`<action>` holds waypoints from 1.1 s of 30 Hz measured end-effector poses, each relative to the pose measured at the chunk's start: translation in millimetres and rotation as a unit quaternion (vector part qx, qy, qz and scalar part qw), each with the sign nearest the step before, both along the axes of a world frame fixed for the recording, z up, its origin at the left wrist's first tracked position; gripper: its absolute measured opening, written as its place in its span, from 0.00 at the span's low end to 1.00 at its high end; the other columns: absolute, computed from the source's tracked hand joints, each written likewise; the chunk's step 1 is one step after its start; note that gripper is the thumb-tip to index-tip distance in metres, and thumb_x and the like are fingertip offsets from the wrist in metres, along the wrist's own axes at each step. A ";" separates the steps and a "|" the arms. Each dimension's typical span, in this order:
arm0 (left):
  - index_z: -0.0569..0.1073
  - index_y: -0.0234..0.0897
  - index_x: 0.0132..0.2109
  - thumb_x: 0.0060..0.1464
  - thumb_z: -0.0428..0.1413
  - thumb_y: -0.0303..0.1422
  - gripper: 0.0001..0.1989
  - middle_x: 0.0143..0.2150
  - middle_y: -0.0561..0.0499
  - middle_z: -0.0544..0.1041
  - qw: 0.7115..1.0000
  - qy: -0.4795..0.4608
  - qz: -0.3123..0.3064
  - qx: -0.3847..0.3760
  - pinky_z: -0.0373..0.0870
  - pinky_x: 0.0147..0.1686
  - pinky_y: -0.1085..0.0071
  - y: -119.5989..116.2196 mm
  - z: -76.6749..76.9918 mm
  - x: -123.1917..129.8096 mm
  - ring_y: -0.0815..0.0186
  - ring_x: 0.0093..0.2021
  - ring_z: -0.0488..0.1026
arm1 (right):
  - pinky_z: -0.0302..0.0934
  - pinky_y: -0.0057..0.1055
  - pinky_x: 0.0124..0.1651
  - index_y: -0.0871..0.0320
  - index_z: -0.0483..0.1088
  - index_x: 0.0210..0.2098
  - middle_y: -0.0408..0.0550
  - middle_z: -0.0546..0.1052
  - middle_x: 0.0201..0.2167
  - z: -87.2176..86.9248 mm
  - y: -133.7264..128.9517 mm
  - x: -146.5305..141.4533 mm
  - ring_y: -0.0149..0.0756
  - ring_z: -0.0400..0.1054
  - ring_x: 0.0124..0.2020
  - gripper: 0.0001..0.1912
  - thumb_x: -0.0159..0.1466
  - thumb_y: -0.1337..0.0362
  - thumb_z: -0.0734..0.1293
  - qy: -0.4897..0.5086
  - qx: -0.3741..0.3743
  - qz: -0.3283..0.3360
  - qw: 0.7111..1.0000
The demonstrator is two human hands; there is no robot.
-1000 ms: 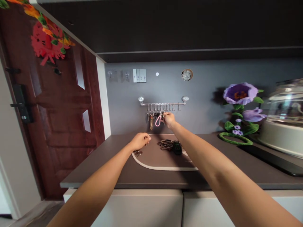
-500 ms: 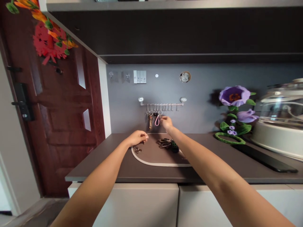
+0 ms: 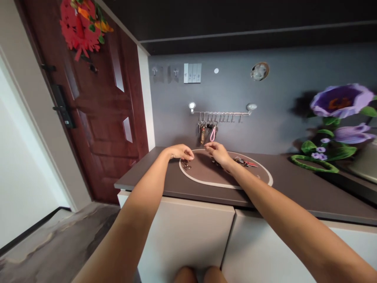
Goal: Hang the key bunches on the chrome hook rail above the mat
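My left hand (image 3: pixel 182 151) is over the left end of the oval mat (image 3: pixel 203 182), its fingers curled into a pinch; what they hold, if anything, is hidden. Small keys (image 3: pixel 186 166) lie just below it. Low over the mat, my right hand (image 3: pixel 219 153) has loosely bent, slightly parted fingers with nothing visible in them. Behind the hands, a brown key fob (image 3: pixel 203 134) and a pink loop (image 3: pixel 213 134) hang with other keys from the hooked metal rail (image 3: pixel 220 113). More keys (image 3: pixel 243 161) rest on the mat, partly behind my right hand.
Purple plush flowers (image 3: pixel 341 101) with a green ring base (image 3: pixel 313 164) stand at the right, beside a pale appliance (image 3: pixel 365 161). A dark shelf (image 3: pixel 250 23) overhangs the counter (image 3: pixel 288 188). The red-brown door (image 3: pixel 103 118) is at the left.
My right hand has moved down from beside the hanging pink loop to the mat. My left hand stays near the small keys. The view has tilted down and turned left.
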State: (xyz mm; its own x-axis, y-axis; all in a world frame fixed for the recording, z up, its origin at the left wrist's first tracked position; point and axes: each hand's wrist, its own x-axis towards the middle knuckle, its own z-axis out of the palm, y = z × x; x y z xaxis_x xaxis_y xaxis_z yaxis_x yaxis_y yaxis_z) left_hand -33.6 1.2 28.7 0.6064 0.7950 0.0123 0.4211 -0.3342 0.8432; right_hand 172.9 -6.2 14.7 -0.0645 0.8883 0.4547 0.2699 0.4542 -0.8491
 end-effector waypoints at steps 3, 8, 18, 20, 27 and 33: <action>0.75 0.32 0.32 0.32 0.64 0.32 0.15 0.26 0.51 0.74 1.000 0.026 0.001 -0.012 0.65 0.34 0.72 0.5 1.2 -6.8 0.71 0.28 0.69 | 0.58 0.29 0.40 0.59 0.71 0.31 0.44 0.74 0.28 -5.0 -5.4 1.4 0.30 0.65 0.30 0.06 0.53 0.66 0.64 -0.085 0.042 0.002 0.996; 0.76 0.35 0.30 0.30 0.64 0.28 0.13 0.26 0.53 0.75 0.996 0.089 -0.018 -0.016 0.63 0.34 0.74 0.4 2.1 -13.0 0.70 0.29 0.70 | 0.57 0.32 0.44 0.57 0.71 0.32 0.46 0.75 0.33 -6.9 -10.5 0.1 0.34 0.67 0.34 0.06 0.54 0.68 0.63 -0.230 0.099 0.002 0.968; 0.75 0.35 0.26 0.31 0.62 0.31 0.09 0.24 0.54 0.75 0.984 0.173 -0.019 0.034 0.59 0.31 0.78 7.4 -2.5 -14.0 0.72 0.27 0.67 | 0.57 0.30 0.44 0.59 0.71 0.35 0.50 0.75 0.36 -7.7 -13.8 -4.1 0.36 0.68 0.37 0.09 0.57 0.70 0.60 -0.357 0.129 -0.022 0.925; 0.75 0.35 0.26 0.31 0.61 0.32 0.09 0.23 0.55 0.74 0.982 0.181 -0.013 0.045 0.58 0.30 0.78 7.4 -2.8 -13.5 0.72 0.26 0.67 | 0.57 0.30 0.44 0.59 0.71 0.35 0.50 0.75 0.36 -7.3 -14.5 -4.7 0.36 0.68 0.38 0.09 0.57 0.70 0.61 -0.362 0.126 -0.025 0.923; 0.73 0.33 0.27 0.34 0.60 0.31 0.08 0.25 0.53 0.74 0.992 0.110 0.021 0.063 0.59 0.32 0.76 9.9 -9.8 -5.2 0.71 0.28 0.67 | 0.57 0.30 0.45 0.59 0.71 0.36 0.50 0.75 0.37 -5.8 -15.0 -4.5 0.36 0.67 0.39 0.10 0.58 0.70 0.59 -0.372 0.122 -0.037 0.919; 0.72 0.30 0.27 0.35 0.60 0.28 0.08 0.24 0.52 0.73 0.994 0.038 0.073 0.068 0.61 0.30 0.75 8.3 -10.9 2.9 0.73 0.25 0.66 | 0.57 0.29 0.45 0.59 0.71 0.37 0.50 0.75 0.38 -6.3 -14.5 -5.2 0.36 0.68 0.39 0.11 0.58 0.71 0.59 -0.383 0.123 -0.049 0.914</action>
